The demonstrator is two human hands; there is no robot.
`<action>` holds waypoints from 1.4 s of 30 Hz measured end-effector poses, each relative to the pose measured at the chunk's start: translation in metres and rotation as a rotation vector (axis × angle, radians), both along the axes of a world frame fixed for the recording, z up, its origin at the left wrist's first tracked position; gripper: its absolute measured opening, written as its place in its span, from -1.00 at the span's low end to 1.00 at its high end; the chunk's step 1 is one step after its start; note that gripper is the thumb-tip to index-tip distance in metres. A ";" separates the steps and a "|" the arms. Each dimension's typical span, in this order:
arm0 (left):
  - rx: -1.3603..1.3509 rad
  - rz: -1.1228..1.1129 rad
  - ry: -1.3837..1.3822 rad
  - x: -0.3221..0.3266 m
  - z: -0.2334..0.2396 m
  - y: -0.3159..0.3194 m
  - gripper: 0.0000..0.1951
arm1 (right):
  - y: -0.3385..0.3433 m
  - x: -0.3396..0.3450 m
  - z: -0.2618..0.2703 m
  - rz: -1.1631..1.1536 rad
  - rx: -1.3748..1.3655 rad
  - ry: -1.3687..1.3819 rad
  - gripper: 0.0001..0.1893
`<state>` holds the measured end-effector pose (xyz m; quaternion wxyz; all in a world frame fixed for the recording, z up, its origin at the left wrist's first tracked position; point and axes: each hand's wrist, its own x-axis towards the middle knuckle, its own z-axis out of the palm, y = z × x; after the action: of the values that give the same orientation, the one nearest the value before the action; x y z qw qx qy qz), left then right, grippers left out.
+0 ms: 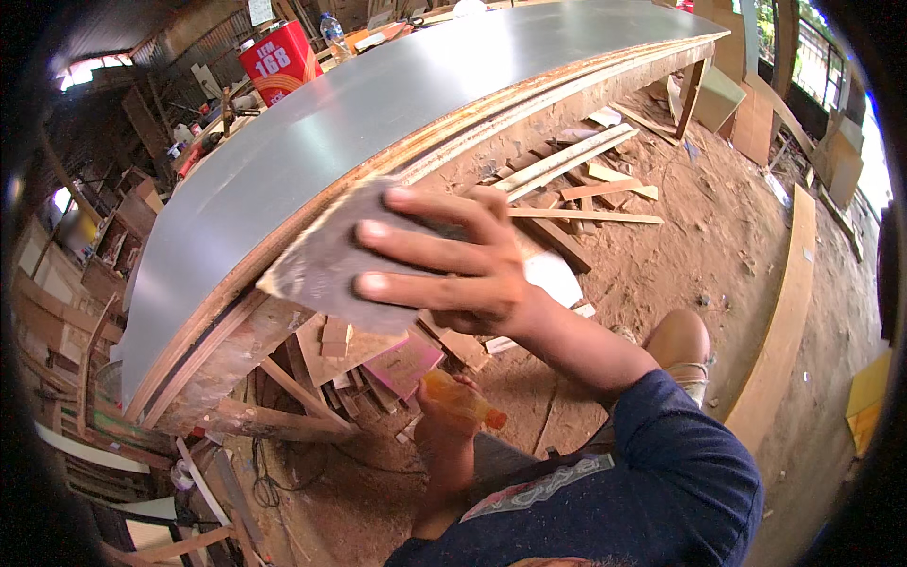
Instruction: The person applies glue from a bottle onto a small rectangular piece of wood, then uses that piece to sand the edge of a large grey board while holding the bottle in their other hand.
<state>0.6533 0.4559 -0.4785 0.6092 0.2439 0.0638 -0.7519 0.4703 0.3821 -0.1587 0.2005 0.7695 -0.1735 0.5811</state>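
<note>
A large board with a smooth grey top face [305, 142] lies on a wooden bench, its layered wood edge facing me. My right hand [453, 262] is shut on a thin, flat grey piece [340, 262], three fingers spread across its face and the thumb hidden. The piece lies against or very close to the board's near edge, and its pale rim looks rough or smeared; its material is unclear. Lower down, beneath the bench's edge level, my left hand [450, 411] grips a clear plastic bottle [457, 398] of orange-yellow content with an orange-red cap.
Behind the board stand a red can [280, 62] and a plastic water bottle [333, 32]. Wood offcuts [567, 166] are heaped under and beside the bench. A long plank [776, 319] lies on the dirt floor at right. A coiled cable [266, 485] is at lower left.
</note>
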 end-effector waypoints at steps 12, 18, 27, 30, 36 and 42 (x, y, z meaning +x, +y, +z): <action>0.003 -0.061 0.065 0.006 -0.014 0.020 -0.44 | -0.059 -0.065 -0.033 -0.299 -0.016 -0.134 -0.55; 0.002 -0.056 0.032 0.010 -0.018 0.025 -0.43 | -0.034 -0.082 -0.037 -0.241 -0.077 -0.216 -0.71; 0.033 -0.026 -0.037 -0.003 0.002 0.012 -0.43 | -0.072 -0.108 -0.045 -0.394 0.044 -0.199 -0.53; 0.051 -0.004 -0.082 -0.004 0.008 0.006 -0.42 | -0.044 -0.121 -0.048 -0.366 0.153 -0.039 -0.60; 0.104 -0.027 -0.032 -0.003 0.015 0.015 -0.45 | -0.041 -0.140 -0.023 -0.440 0.037 -0.441 -0.56; -0.152 0.013 0.036 0.012 -0.012 0.014 -0.44 | -0.037 -0.150 -0.043 -0.334 0.208 -0.331 -0.58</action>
<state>0.6653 0.4699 -0.4903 0.6295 0.1829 0.0191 -0.7549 0.3200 0.3447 -0.2012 0.1825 0.6410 -0.3873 0.6370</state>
